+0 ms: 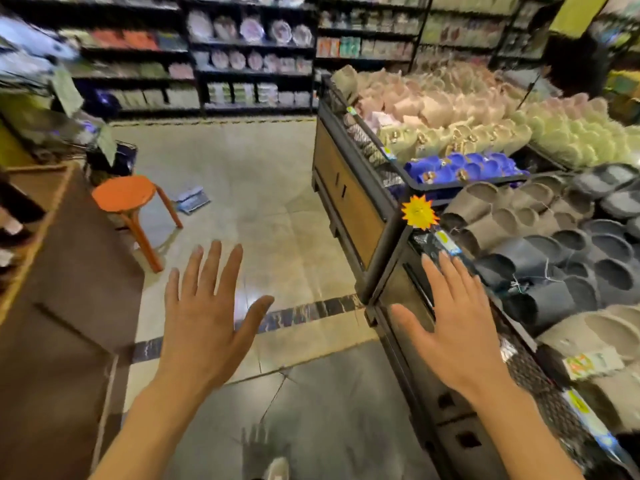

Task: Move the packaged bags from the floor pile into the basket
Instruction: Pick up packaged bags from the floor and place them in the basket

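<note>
Both hands, left hand [204, 317] and right hand [453, 327], spread flat and empty over tiled floor [249, 188] between stool [124, 194] and slipper display's edge [388, 216].

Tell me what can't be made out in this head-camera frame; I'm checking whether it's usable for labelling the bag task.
- Packaged bags on the floor: head view, small and blurred; count and contents unreadable, partly behind the orange stool.
- Basket: none clearly identifiable; the dark wire object behind the stool is blurred.
- Back shelves: motion blur hides the labels.
- Left hand and right hand: open, holding nothing; forearms cut by the bottom edge.
</note>
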Motion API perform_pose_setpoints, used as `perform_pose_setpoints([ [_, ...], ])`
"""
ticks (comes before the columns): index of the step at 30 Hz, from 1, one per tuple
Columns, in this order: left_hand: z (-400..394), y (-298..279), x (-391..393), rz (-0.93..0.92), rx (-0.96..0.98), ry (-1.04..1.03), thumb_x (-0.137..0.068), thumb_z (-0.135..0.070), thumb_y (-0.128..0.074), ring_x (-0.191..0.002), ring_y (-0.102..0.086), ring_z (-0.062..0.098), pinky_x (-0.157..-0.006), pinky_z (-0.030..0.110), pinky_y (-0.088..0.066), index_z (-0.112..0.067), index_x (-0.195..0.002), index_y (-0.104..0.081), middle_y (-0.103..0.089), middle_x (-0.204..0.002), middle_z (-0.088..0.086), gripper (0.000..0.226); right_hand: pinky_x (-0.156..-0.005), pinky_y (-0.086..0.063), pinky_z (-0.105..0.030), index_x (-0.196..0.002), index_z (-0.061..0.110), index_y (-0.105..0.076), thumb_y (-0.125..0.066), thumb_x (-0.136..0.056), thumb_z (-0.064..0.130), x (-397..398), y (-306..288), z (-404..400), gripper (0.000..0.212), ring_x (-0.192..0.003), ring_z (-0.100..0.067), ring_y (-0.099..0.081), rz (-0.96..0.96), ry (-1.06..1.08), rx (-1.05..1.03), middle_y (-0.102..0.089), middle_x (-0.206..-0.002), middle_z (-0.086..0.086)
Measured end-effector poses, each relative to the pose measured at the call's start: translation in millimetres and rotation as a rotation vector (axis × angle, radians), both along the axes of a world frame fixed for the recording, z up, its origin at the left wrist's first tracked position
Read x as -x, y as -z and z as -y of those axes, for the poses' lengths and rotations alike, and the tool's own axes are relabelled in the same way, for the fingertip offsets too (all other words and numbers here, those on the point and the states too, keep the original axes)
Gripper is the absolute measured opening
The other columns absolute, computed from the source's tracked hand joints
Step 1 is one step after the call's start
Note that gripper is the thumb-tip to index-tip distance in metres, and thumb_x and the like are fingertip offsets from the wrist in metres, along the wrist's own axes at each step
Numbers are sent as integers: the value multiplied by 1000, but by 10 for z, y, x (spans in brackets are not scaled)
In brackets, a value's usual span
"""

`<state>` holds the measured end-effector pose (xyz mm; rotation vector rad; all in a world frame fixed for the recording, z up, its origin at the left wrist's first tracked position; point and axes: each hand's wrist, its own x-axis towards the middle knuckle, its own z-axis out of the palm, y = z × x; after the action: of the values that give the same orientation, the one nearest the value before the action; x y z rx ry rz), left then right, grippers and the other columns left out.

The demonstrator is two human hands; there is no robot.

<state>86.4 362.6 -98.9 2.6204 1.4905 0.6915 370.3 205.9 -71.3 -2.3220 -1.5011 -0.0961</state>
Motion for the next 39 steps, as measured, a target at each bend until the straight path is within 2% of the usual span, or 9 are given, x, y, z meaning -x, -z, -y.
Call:
perform_pose_setpoints([
  [4,-821,-153,184,6,13,-90,-99,-74,-20,-157,-22,36,-124,55,-16,-18,-162,-32,-30,-168,14,84,-128,-9,-48,-163,19,-30,-30,-89,82,47,-166,-1031,97,-160,-27,-16,-34,-85,-49,-22,-172,-9],
  [8,-1478,-225,331,15,-1,-143,-99,-71,-28,-158,-22,35,-125,54,-17,-16,-161,-32,-28,-169,13,83,-127,-9,-44,-162,18,-32,-34,-90,78,94,-194,-1927,93,-159,-30,-20,-40,-183,-57,-27,-170,-11],
  [12,-2164,-240,327,51,-7,-174,-98,-69,-35,-154,-29,38,-122,59,-29,-11,-158,-38,-35,-166,17,83,-127,-19,-50,-161,18,-33,-34,-91,79,55,-123,-2841,94,-157,-31,-26,-36,-247,-56,-33,-167,-13],
  [18,-3324,-157,173,18,53,-252,-95,-76,-29,-158,-22,32,-125,55,-22,-19,-162,-30,-27,-170,12,89,-125,-27,-53,-160,13,-36,-36,-91,78,-59,56,-4336,95,-154,-34,-32,-54,-364,-70,-37,-164,-16],
  [24,-4691,-204,-85,41,73,-334,-94,-76,-32,-155,-30,31,-122,52,-26,-18,-161,-31,-32,-168,9,89,-126,-26,-52,-162,17,-30,-27,-89,86,-340,65,-5985,101,-155,-32,-29,-122,-435,-49,-33,-167,-13],
  [29,-5735,-226,-186,44,87,-387,-94,-75,-35,-151,-35,33,-120,55,-31,-21,-160,-32,-37,-165,9,86,-126,-22,-47,-164,21,-26,-29,-87,84,-483,-45,-7231,100,-157,-29,-26,-150,-469,-31,-28,-170,-11],
  [32,-6291,-196,-201,28,100,-412,-93,-75,-35,-150,-37,33,-118,55,-33,-17,-159,-35,-39,-164,10,89,-126,-22,-46,-164,21,-25,-30,-86,85,-521,-32,-7857,101,-157,-28,-26,-153,-491,-11,-27,-170,-9],
  [39,-7714,11,-133,67,142,-442,-93,-77,-33,-150,-37,30,-119,53,-30,-16,-160,-36,-40,-163,9,90,-127,-19,-45,-164,22,-25,-29,-85,86,-482,82,-9322,102,-158,-27,-23,-151,-515,26,-25,-171,-7],
])
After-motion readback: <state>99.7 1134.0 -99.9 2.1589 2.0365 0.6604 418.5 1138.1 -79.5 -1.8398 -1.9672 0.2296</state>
